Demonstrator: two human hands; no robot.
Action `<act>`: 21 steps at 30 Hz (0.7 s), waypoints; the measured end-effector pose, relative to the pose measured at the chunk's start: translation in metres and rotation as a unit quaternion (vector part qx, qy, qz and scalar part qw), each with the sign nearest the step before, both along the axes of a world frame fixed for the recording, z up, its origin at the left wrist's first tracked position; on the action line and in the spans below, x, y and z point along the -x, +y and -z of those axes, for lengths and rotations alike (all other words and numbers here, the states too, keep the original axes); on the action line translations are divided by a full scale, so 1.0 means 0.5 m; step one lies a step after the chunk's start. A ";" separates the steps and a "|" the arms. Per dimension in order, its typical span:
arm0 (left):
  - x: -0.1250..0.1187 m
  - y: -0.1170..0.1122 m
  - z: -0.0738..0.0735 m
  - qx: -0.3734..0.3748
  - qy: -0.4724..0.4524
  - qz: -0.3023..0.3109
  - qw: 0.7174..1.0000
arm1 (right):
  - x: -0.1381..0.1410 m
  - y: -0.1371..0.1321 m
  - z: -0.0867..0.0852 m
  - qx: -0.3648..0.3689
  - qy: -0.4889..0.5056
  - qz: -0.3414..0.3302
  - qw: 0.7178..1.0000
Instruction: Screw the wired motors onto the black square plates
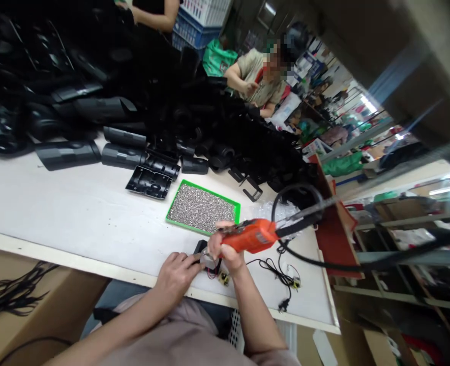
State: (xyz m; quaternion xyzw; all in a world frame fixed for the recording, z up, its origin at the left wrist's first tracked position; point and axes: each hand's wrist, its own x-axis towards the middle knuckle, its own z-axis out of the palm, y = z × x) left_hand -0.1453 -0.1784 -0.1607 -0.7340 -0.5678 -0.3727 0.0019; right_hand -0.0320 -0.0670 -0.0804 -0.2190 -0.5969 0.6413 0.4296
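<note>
My right hand [228,249] is wrapped round an orange electric screwdriver [253,236], tilted with its cable end up to the right. Its tip is hidden behind my fingers, over a small black plastic part [201,247] on the white table. My left hand [179,274] lies low at the left of this part, fingers closed against its near side. A greyish piece [208,261] shows between the two hands, its kind unclear. Thin red wires and a small yellow-and-black component [223,278] lie just below. Right behind my hands stands a green tray [182,225] full of small metal screws.
Black plastic housings [70,154] are heaped along the far side of the table [83,213]. A black cord with a plug [283,305] lies at the right, beside clear plastic wrap. The screwdriver's cable [324,265] loops at the right. Co-workers [263,76] sit across the heap.
</note>
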 end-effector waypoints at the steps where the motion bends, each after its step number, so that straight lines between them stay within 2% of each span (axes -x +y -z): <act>1: 0.005 0.003 -0.012 0.008 -0.038 0.008 0.999 | 0.003 0.002 -0.021 0.006 0.042 -0.005 0.999; 3: 0.014 0.012 -0.047 0.059 -0.139 0.000 0.988 | 0.005 0.002 -0.065 0.021 0.107 -0.006 0.994; 5: 0.019 0.025 -0.090 0.143 -0.263 -0.005 0.954 | 0.005 -0.004 -0.099 0.035 0.120 -0.003 0.992; 7: 0.019 0.040 -0.128 0.223 -0.372 0.056 0.899 | 0.004 -0.014 -0.115 0.052 0.117 -0.008 0.992; 9: 0.013 0.054 -0.153 0.276 -0.429 0.148 0.847 | 0.003 -0.025 -0.115 0.060 0.124 -0.009 0.990; 11: 0.006 0.061 -0.162 0.296 -0.446 0.186 0.824 | 0.001 -0.034 -0.105 0.063 0.129 0.002 0.990; 14: -0.005 0.059 -0.158 0.280 -0.437 0.168 0.838 | -0.006 -0.044 -0.087 0.059 0.123 0.029 0.990; 21: -0.033 0.054 -0.133 0.178 -0.326 0.114 0.922 | -0.033 -0.046 -0.044 0.010 0.147 0.016 0.989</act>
